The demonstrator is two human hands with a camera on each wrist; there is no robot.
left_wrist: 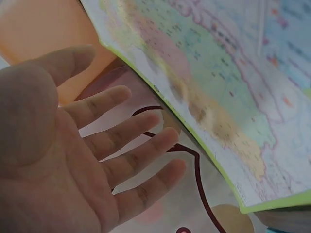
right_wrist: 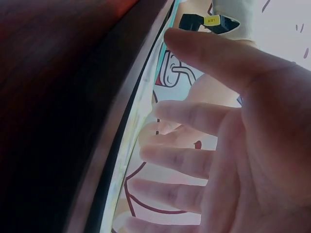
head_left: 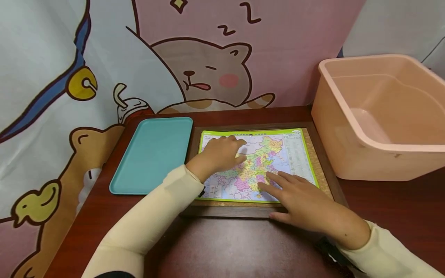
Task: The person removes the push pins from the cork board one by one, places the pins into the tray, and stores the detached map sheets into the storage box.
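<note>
2 hands rest flat, fingers straight, on the map puzzle (head_left: pixel 257 166): left hand (head_left: pixel 219 154) near its far-left corner, right hand (head_left: pixel 299 197) at its near edge. It looks complete; teal tray (head_left: pixel 149 154) bare.

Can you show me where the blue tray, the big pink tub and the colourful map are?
Flat teal-blue plastic tray (head_left: pixel 153 154), head view, middle of its bare floor.
Big pink plastic tub (head_left: pixel 333 127), head view, its left outer wall.
Colourful green-edged map (head_left: pixel 278 152), head view, upper right part.
</note>
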